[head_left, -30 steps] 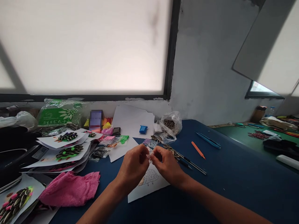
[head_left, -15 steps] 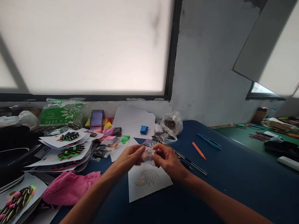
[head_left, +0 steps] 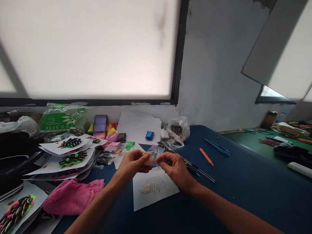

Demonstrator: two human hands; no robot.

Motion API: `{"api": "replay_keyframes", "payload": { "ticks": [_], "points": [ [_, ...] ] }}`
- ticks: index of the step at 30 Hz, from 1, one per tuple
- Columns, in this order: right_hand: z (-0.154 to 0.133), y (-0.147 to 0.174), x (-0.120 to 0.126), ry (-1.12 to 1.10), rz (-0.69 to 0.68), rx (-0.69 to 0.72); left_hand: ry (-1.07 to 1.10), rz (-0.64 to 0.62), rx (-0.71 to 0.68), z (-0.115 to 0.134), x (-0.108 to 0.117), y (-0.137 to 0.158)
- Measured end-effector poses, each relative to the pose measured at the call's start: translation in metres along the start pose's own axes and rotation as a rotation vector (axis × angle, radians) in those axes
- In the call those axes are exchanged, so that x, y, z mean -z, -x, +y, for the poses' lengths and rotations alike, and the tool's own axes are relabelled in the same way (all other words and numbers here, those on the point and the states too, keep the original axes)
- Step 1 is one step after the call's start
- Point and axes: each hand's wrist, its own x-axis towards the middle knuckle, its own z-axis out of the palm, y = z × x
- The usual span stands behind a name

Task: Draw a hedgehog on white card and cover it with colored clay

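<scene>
Peach clay lump sits at left hand's fingertips, pinched; right hand pinches clear wrapper just beside it. Lump between hands, left nearer, over far end of drawing sheet. Long axis: can't tell, fingers cover it.

Left hand: shifted leftward from its place a second ago, when its fingertips met the other hand's; fingers, outstretched and blurred half a second ago, now bent in a pinch.
Right hand: now a gap from the left.
Clear bag: a small bunched bit a second ago, now spread wider between the hands.
Peach lump: now plainer at the left fingertips; inside or outside the bag, cannot tell.
Drawing: snout end, covered a second ago, now exposed.
</scene>
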Motion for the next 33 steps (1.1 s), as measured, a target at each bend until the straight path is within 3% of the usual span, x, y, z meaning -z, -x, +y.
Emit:
{"api": "replay_keyframes", "payload": {
  "ticks": [7,15,21,33],
  "points": [
    [-0.007,0.001,-0.001,0.060,-0.033,-0.160,0.006,-0.064,-0.032,-0.001,0.002,0.000],
    [-0.003,0.001,-0.001,0.123,0.076,0.022,-0.029,-0.012,-0.038,-0.005,-0.002,-0.002],
    [-0.007,0.000,0.001,-0.152,-0.071,-0.055,-0.038,0.015,-0.022,0.002,0.000,-0.001],
    [0.001,-0.002,0.000,-0.113,-0.033,-0.023,0.034,0.015,-0.052,-0.014,-0.006,-0.008]
  ]
}}
